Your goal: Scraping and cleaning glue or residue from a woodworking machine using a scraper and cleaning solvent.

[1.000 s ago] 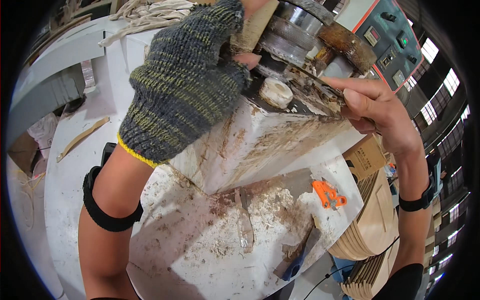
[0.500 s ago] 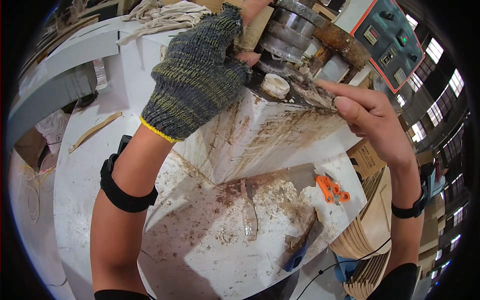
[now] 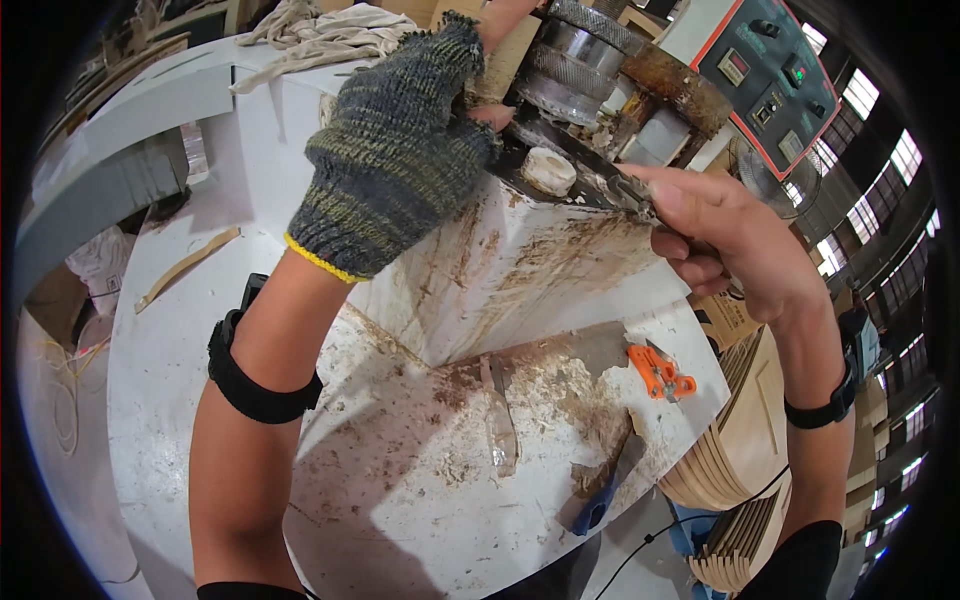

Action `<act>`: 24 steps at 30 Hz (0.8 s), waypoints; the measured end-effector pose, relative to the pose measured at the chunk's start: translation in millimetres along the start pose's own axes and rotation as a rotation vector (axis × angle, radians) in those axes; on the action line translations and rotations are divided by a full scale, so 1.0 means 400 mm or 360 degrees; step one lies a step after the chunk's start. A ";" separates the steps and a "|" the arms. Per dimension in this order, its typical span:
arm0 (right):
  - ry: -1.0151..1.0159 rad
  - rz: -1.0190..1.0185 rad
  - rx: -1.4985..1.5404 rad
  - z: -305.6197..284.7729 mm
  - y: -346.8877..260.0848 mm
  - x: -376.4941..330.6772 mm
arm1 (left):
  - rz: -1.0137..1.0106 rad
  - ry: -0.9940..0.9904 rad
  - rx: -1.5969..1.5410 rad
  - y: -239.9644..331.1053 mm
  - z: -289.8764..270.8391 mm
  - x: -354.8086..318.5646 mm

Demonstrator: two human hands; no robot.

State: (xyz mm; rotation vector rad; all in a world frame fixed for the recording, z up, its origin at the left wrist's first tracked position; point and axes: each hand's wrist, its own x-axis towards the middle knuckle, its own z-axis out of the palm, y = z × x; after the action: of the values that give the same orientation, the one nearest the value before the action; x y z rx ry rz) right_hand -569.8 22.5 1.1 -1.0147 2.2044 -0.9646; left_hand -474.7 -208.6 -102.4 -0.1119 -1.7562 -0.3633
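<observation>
My left hand, in a dark grey fingerless knit glove with yellow cuff, rests against the top of a white machine housing. Its bare thumb and a finger stretch out apart beside a tan block; the other fingertips are hidden. My bare right hand pinches a crumpled strip of dirty grey film at the housing's right corner. Between the hands, a round whitish knob sits on the dark, residue-marked top. Behind it are knurled metal rollers and a rusty bracket.
An orange-handled tool and a blue-handled scraper lie on the stained white table, with a flat strip between. A control panel stands at upper right, curved wooden pieces below. A cloth lies at upper left.
The grey film lay spread along the dark top; now it is bunched in my right fingers, baring more of the dark surface. My left hand has hardly moved.
</observation>
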 end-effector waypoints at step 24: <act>-0.0007 0.0038 0.0042 -0.006 -0.023 -0.025 | -0.0189 -0.0045 -0.0131 0.007 -0.001 -0.002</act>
State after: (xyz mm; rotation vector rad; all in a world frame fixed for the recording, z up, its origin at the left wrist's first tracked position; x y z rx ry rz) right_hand -561.9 27.1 11.3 -0.9755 2.1897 -0.9770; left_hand -473.3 -205.8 -102.8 -0.0724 -1.7803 -0.5229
